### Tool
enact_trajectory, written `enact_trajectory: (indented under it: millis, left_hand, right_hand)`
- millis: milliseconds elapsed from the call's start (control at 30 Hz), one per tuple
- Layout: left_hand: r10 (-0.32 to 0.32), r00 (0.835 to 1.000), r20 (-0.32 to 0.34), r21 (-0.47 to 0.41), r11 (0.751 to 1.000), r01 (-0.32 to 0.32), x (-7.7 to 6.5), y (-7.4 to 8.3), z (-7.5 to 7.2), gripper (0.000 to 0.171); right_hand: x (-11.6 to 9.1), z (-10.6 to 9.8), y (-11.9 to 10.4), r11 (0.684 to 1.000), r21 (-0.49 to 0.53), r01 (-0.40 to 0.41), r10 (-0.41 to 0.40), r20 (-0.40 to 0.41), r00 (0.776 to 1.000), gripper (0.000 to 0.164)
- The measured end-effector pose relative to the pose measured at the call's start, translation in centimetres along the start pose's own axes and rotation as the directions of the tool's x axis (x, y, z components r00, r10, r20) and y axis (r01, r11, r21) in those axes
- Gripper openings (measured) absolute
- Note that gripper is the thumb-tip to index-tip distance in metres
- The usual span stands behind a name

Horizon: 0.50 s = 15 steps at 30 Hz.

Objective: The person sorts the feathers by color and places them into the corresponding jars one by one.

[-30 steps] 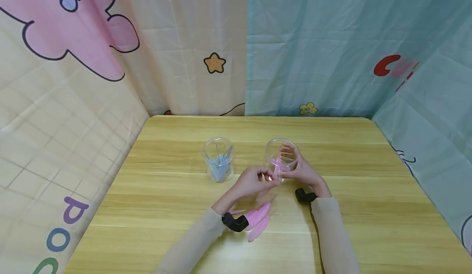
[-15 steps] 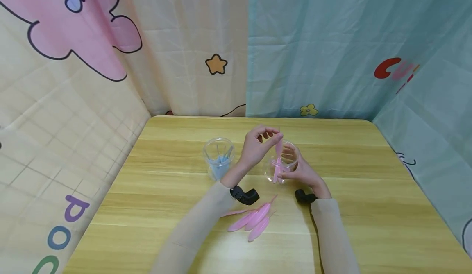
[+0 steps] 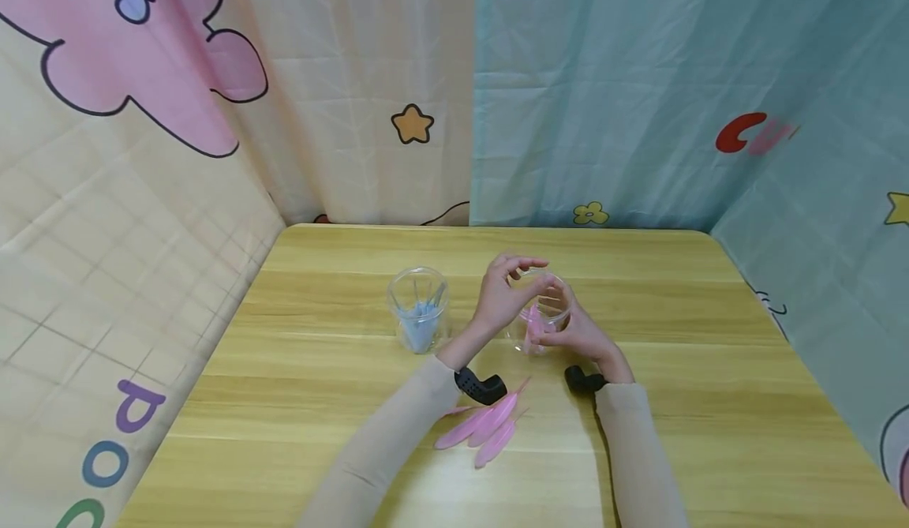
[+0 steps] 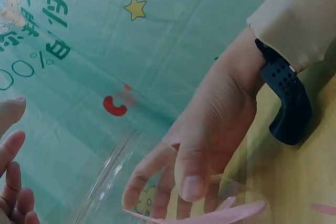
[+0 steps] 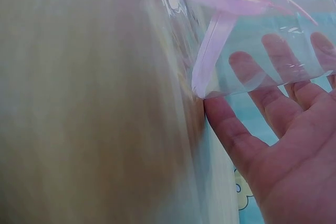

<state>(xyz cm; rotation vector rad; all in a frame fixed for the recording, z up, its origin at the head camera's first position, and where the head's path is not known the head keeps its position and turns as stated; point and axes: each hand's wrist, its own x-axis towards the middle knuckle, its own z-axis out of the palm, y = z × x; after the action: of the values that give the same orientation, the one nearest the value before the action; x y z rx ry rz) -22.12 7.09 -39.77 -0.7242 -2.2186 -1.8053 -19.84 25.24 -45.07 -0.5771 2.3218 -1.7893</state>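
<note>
Lowered since half a second ago: left grip [image 3: 506, 291], now empty, thumb and fingers parted. On tabletop [image 3: 277, 433]: clear cup [image 3: 518, 337], held steady by right grip [image 3: 584, 335] curled round it, pink feathers [image 3: 534, 326] inside. Probably finishing one drop-in; next, pinch another from loose feathers [image 3: 493, 419].

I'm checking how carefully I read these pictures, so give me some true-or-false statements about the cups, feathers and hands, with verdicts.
1. The right hand holds a clear cup with pink feathers inside. True.
2. The left hand pinches a feather. False: it is by that cup's rim, holding nothing.
3. The other cup contains blue feathers. True.
4. Every pink feather is in a cup. False: some loose feathers lie on the table.
</note>
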Motion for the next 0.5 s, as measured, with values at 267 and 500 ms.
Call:
enact_trajectory:
  millis: [267, 500]
  left_hand:
    - [0.014, 0.998, -0.065, 0.055, 0.998, -0.010, -1.6, -0.8, -1.2, 0.033]
    - [-0.026, 0.999, -0.041, 0.183, 0.983, 0.033, -4.6, -1.3, -1.9, 0.034]
  right_hand:
    - [0.3, -0.1, 0.3, 0.998, 0.016, 0.062, -0.063, 0.014, 0.998, 0.097]
    - [0.3, -0.1, 0.4, 0.997, 0.031, 0.071, -0.072, 0.023, 0.997, 0.095]
